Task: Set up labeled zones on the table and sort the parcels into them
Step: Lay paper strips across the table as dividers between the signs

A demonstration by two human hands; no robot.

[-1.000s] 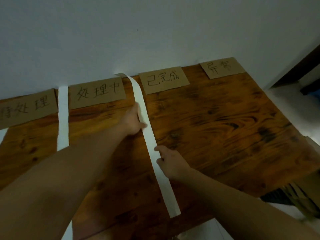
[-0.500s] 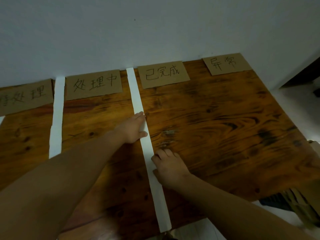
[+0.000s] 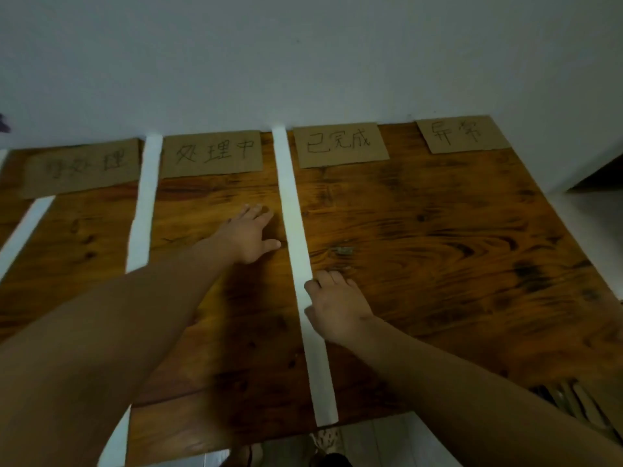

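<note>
1. A white wall (image 3: 303, 62) rises behind a brown wooden table (image 3: 438, 247), well beyond the fingertips of both hands.
2. Four cardboard cards with handwritten characters lie in a row along the table's far edge, all beyond the fingertips: the first label (image 3: 81, 166), the second label (image 3: 212, 153), the third label (image 3: 340, 144) and the fourth label (image 3: 462, 134).
3. The middle strip (image 3: 293, 214) of white paper lies flat on the wood. It runs from the wall to the near edge between the second and third labels, and passes between the two hands.
4. The left hand (image 3: 251, 235) lies palm down on the wood with its fingers straight and released, holding nothing. The middle strip is just to the right of its thumb, seemingly not touching.
5. The right hand (image 3: 333, 305) has bent fingers. Its forefinger tip and thumb meet the strip's right edge, but whether they pinch the paper or only press it cannot be told.
6. The second strip (image 3: 145, 203) lies well left of the left fingers, between the first and second labels, and the left forearm covers part of it.
7. The third strip (image 3: 23, 234) lies farther left, at the frame's edge.
</note>
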